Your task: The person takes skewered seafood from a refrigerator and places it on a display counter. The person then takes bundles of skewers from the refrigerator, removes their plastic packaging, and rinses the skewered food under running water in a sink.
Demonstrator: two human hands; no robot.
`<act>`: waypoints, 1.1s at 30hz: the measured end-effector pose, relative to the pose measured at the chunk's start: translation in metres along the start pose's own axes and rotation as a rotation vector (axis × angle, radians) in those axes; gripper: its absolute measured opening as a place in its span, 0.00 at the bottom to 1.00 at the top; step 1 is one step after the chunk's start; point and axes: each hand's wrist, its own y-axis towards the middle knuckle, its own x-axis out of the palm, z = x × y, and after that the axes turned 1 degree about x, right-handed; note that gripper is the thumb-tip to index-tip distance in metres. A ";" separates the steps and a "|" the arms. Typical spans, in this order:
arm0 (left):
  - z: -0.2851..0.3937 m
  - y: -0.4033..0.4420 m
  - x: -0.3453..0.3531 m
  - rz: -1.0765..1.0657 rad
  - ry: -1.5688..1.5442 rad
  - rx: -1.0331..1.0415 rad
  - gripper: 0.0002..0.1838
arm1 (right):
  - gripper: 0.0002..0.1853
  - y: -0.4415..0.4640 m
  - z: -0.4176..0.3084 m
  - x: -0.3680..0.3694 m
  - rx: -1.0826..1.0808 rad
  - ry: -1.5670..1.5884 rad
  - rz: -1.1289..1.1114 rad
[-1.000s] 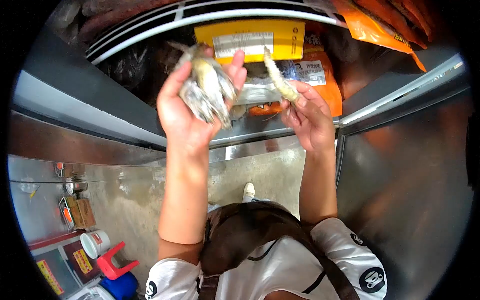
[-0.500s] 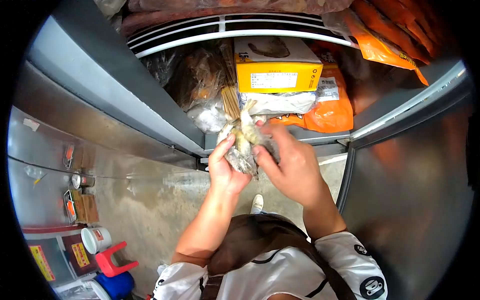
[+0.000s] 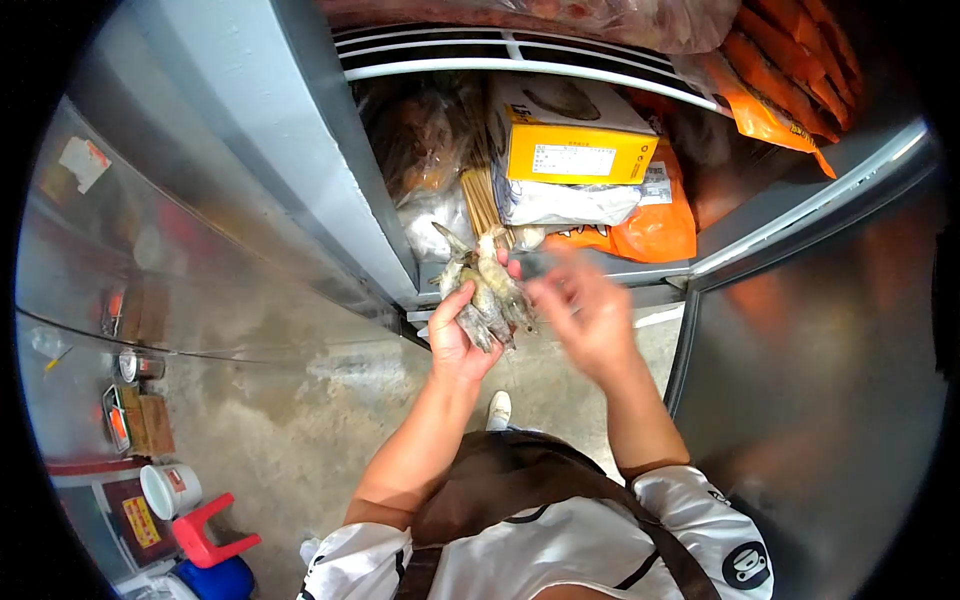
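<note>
Several raw grey shrimp (image 3: pixel 487 292) lie bunched in my left hand (image 3: pixel 457 340), which is closed around them below the freezer's lower shelf edge. Just to the right, my right hand (image 3: pixel 597 318) is smeared by motion. A dark greyish blur shows at its fingers, and I cannot make out whether it is a shrimp it holds. Behind the shrimp, a bundle of wooden skewers (image 3: pixel 478 203) stands inside the freezer beside a clear plastic bag (image 3: pixel 432 222).
A yellow and white box (image 3: pixel 580 150) rests on a white package (image 3: pixel 570 203), next to an orange bag (image 3: pixel 655 240). Above runs a white wire shelf (image 3: pixel 530 68) with frozen packs. The dark door (image 3: pixel 810 350) stands open at right. A red stool (image 3: pixel 208 535) is lower left.
My right hand has moved away from the shrimp to the right and is now blurred. The shrimp in my left hand are more fanned out. The view has shifted slightly.
</note>
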 end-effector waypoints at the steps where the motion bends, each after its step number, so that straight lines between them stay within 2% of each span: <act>1: -0.001 0.000 0.005 0.000 -0.032 0.001 0.28 | 0.27 0.011 0.013 -0.006 -0.179 -0.099 0.272; 2: -0.001 0.000 0.008 -0.001 -0.065 0.004 0.28 | 0.29 0.031 0.027 -0.017 -0.360 -0.195 0.541; 4: -0.001 0.006 0.010 0.049 -0.023 0.035 0.30 | 0.34 0.073 0.034 -0.047 -0.441 -0.402 0.720; 6: -0.001 0.017 0.006 0.020 -0.034 0.028 0.30 | 0.39 0.106 0.062 -0.055 0.034 -0.169 0.659; 8: -0.004 0.024 0.013 0.004 -0.034 0.046 0.30 | 0.41 0.138 0.104 -0.069 0.247 0.199 0.444; 9: -0.003 0.026 0.014 0.012 -0.013 0.046 0.30 | 0.34 0.146 0.102 -0.073 0.405 0.266 0.357; 12: -0.008 0.033 0.016 0.038 -0.010 0.058 0.30 | 0.29 0.147 0.091 -0.080 0.480 0.381 0.227; 13: -0.009 0.035 0.016 0.023 0.036 0.053 0.29 | 0.23 0.142 0.078 -0.085 0.556 0.424 0.159; 15: -0.011 0.038 0.020 0.026 0.099 0.067 0.26 | 0.19 0.145 0.083 -0.092 0.566 0.534 0.136; 19: -0.011 0.044 0.023 -0.019 0.073 0.037 0.23 | 0.17 0.137 0.069 -0.098 0.578 0.605 0.091; 20: -0.012 0.044 0.024 -0.017 0.070 0.035 0.23 | 0.17 0.133 0.067 -0.094 0.581 0.602 0.093; 22: -0.015 0.047 0.025 0.019 0.048 0.073 0.23 | 0.19 0.121 0.051 -0.081 0.587 0.523 0.251; 27: -0.008 0.047 0.020 0.004 0.029 0.015 0.23 | 0.25 0.109 0.086 -0.078 0.659 0.479 0.076; 32: -0.008 0.048 0.022 0.031 0.058 0.023 0.24 | 0.32 0.099 0.107 -0.054 0.729 0.506 0.100; 33: -0.009 0.049 0.023 0.074 0.059 0.036 0.24 | 0.34 0.100 0.107 -0.049 0.757 0.602 0.112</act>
